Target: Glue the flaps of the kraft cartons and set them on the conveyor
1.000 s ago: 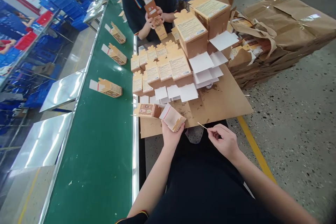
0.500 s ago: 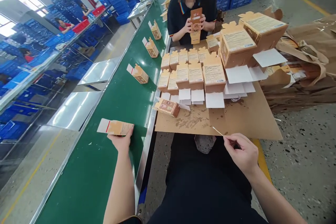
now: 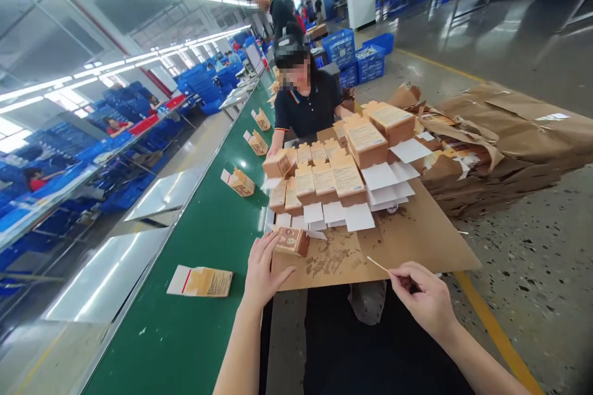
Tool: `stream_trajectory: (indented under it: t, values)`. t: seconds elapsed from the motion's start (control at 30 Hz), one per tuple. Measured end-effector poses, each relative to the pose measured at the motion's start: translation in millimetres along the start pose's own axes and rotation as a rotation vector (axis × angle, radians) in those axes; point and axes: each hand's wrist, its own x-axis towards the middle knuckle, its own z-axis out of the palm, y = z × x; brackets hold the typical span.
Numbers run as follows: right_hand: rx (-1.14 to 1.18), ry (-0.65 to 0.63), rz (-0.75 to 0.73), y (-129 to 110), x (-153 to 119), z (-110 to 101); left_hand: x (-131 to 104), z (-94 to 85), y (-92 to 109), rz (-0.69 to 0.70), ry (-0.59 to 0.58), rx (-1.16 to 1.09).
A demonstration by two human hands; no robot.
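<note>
My left hand [image 3: 265,268] is open, fingers spread, at the near left edge of the cardboard sheet [image 3: 343,271]. Its fingertips reach the left end of a small brown carton [image 3: 293,241] lying on its side; whether they touch it I cannot tell. My right hand [image 3: 421,291] pinches a cotton swab [image 3: 377,263] between thumb and fingers, its tip pointing left over the cardboard. On the green conveyor belt [image 3: 185,247], left of my left hand, lies a carton [image 3: 208,282] with its white flap extended.
Several cartons [image 3: 333,179] are stacked on the cardboard, white flaps towards me. Across from me a co-worker [image 3: 306,99] has one hand at a carton [image 3: 278,165]. More cartons [image 3: 238,182] stand along the belt. Brown wrapping paper [image 3: 500,154] covers a pile at right.
My left hand has let go of the carton on the belt and moved right to the carton on the cardboard. The co-worker has lowered a carton onto the stack. My view has tilted up.
</note>
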Motion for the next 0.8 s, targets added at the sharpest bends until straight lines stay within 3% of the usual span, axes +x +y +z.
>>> stream_trajectory:
  t: [0.1,0.17,0.27,0.4,0.57,0.63,0.7,0.8]
  values:
    - [0.031,0.032,-0.026,-4.7,3.9,5.5,67.3,-4.2,3.5,0.118,-0.295,0.073]
    - [0.039,0.047,-0.014,-8.2,1.6,4.0,89.3,-8.0,3.3,0.143,-0.419,0.127]
    - [0.036,0.065,0.034,-11.1,-8.3,-5.1,89.9,-20.7,-1.2,0.217,-0.536,0.161]
    - [0.005,0.089,0.092,-7.7,-20.1,-20.3,77.4,-42.5,-8.0,0.283,-0.6,0.173]
    - [-0.006,0.071,0.082,-1.2,-12.4,-24.1,100.0,-39.9,1.0,0.295,-0.751,0.112]
    - [-0.009,0.078,0.058,-1.6,-8.1,-23.6,107.6,-36.4,5.5,0.3,-0.724,0.097]
    - [-0.017,0.091,0.052,-3.0,-7.8,-25.9,101.7,-35.8,4.5,0.263,-0.62,0.079]
    - [-0.044,0.121,0.076,-3.0,-16.1,-35.2,63.1,-32.4,-9.0,0.024,-0.29,-0.003]
